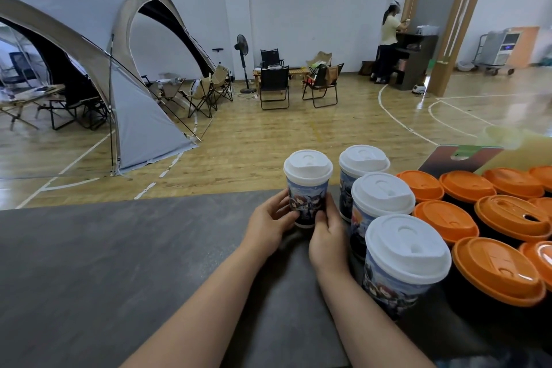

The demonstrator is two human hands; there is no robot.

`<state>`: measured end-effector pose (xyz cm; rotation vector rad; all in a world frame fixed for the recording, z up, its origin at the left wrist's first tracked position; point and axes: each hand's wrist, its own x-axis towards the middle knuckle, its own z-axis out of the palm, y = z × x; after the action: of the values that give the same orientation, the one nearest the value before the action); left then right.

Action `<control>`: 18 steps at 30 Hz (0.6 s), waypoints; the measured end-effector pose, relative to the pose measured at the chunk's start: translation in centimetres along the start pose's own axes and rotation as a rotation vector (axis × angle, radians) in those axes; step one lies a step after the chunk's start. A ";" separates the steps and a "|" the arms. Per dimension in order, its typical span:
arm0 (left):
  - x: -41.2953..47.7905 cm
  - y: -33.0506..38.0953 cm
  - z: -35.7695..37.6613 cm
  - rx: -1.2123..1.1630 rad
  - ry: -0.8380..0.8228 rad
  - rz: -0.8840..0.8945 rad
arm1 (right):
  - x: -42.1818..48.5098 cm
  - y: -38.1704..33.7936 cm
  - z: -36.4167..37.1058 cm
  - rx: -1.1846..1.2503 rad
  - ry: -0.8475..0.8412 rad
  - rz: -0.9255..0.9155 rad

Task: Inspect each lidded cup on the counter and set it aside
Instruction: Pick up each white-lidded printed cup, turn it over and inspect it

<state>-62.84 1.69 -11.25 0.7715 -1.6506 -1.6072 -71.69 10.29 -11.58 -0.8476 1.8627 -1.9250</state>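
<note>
Both hands on printed cup [307, 188] at far counter [119, 263] edge — left hand [268, 222] and right hand [327, 236] curled round its lower wall. Person should grip low, keep upright, turn slowly, check white lid [307, 169] seating — then slide clear of neighbouring cups [382, 197].

Printed cup [307, 197] w/ white lid, upright, left of the rest, gripped low betw. left hand [270, 219] & right hand [328, 243]. Just right, 3 alike stand in a row: far cup [363, 163], mid cup [382, 197], near cup [407, 251]. Orange-lid cups [507, 215], dark bodies, packed together at right.
</note>
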 end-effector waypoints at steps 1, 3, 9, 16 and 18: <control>0.0 0.0 0.0 -0.004 -0.001 -0.013 | 0.0 -0.1 0.0 0.006 -0.007 0.006; 0.1 0.1 0.1 -0.007 -0.007 -0.020 | -0.1 -0.2 0.1 0.008 -0.003 0.021; 0.1 -0.2 -0.2 0.029 0.007 -0.007 | -0.5 -0.9 0.2 0.093 -0.039 0.056; -2.1 0.7 -2.5 0.101 0.019 -0.092 | -3.0 -1.5 -0.7 0.103 0.095 0.005; -3.4 1.0 -5.0 0.108 0.025 -0.132 | -3.9 -1.9 -1.1 0.096 0.063 -0.015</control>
<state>-56.81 1.58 -10.58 0.9699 -1.7108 -1.6016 -69.06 13.67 -10.36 -0.7823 1.7871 -2.0542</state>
